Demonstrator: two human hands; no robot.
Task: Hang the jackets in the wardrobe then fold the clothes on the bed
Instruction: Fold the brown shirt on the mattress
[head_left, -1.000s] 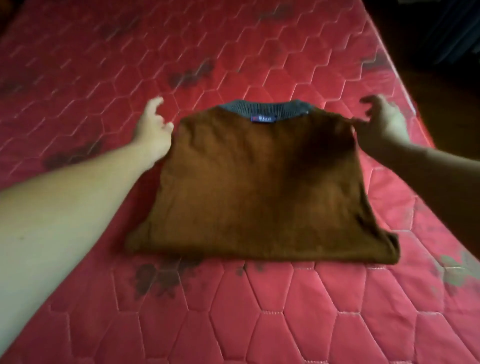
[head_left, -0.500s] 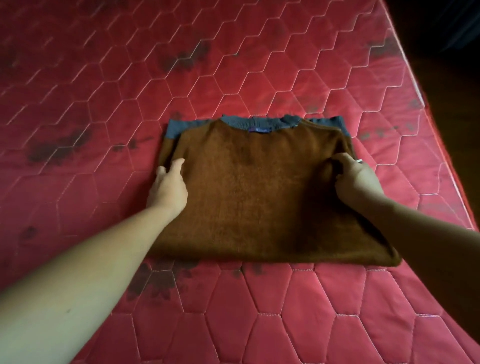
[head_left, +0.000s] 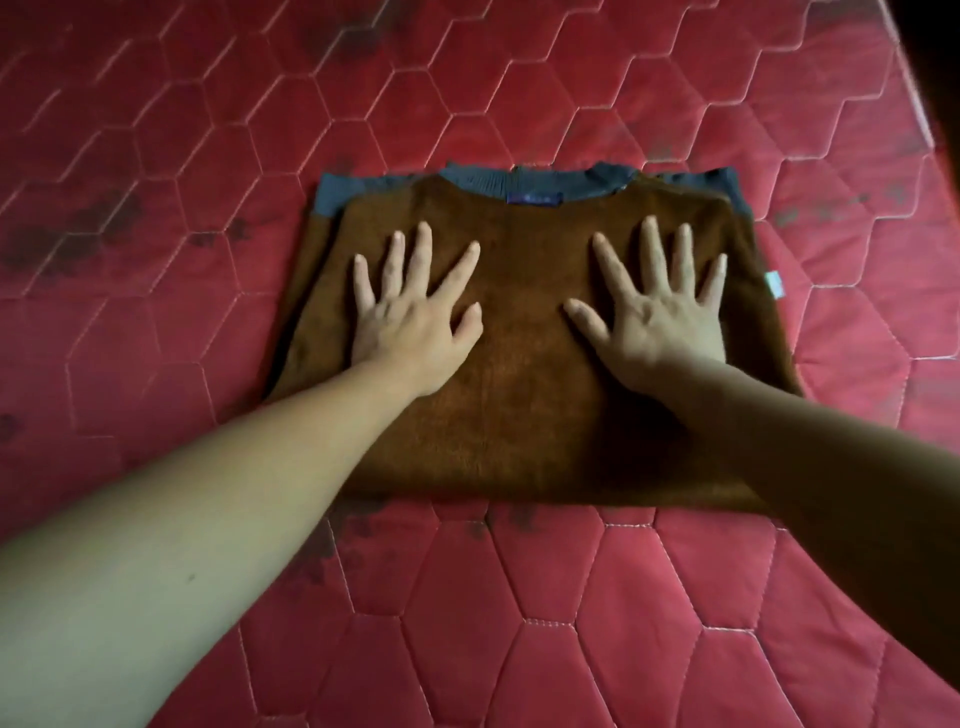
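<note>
Bed: the bed (head_left: 156, 156) is a red mattress quilted in hexagons, with dark smudges (head_left: 78, 228) on its left part.
Left hand: the left hand (head_left: 410, 312) lies palm down on the left half of the brown sweater (head_left: 519, 431). Its fingers are straight and spread, and it holds nothing.
Sweater: it sits in the middle of the bed, folded into a rough rectangle. The grey collar (head_left: 576, 182) is at the far edge, and a small blue label (head_left: 535, 198) sits just under it.
Right hand: the right hand (head_left: 660, 312) lies flat on the right half, fingers fanned out and gripping nothing.
Side tag: a pale tag (head_left: 774, 283) pokes out at the sweater's right edge, just beyond the right hand.
Change: half a second ago both hands were curled at the sweater's two side edges. Now both are on top of it, open and pressing down. A grey band shows at the far left corner, where a second ago there was only brown.
Meaning: the sides look tucked in and the hands appear to be smoothing the fold, so this piece seems nearly done. No jackets, wardrobe or other clothes are in view.
</note>
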